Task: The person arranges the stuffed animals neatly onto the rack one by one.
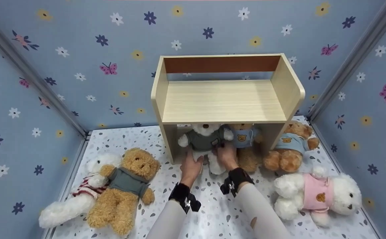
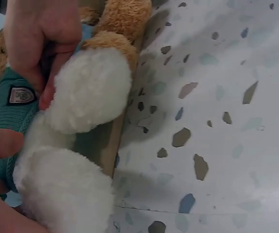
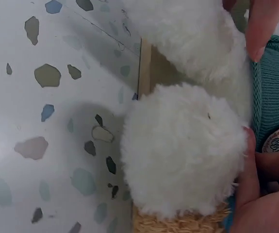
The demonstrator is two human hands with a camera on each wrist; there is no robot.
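Observation:
A white teddy bear (image 1: 203, 141) in a green knitted sweater sits in the lower compartment of a wooden shelf (image 1: 223, 101), its head partly hidden by the board above. My left hand (image 1: 190, 166) grips its side at the sweater's hem, thumb on the front. On the other side, my right hand (image 1: 227, 155) pinches the sweater's lower edge beside the white leg (image 3: 183, 148). Both legs point out over the shelf's front edge. Beside it in the same compartment is a brown teddy bear (image 1: 245, 139) in a light blue top.
Outside the shelf's right wall sits another brown bear (image 1: 291, 144) in blue. A white bear in a pink top (image 1: 317, 192) lies at the right. At the left, a brown bear in grey-green (image 1: 128, 181) leans over a white toy with a striped top (image 1: 88, 187). Flowered walls enclose the floor.

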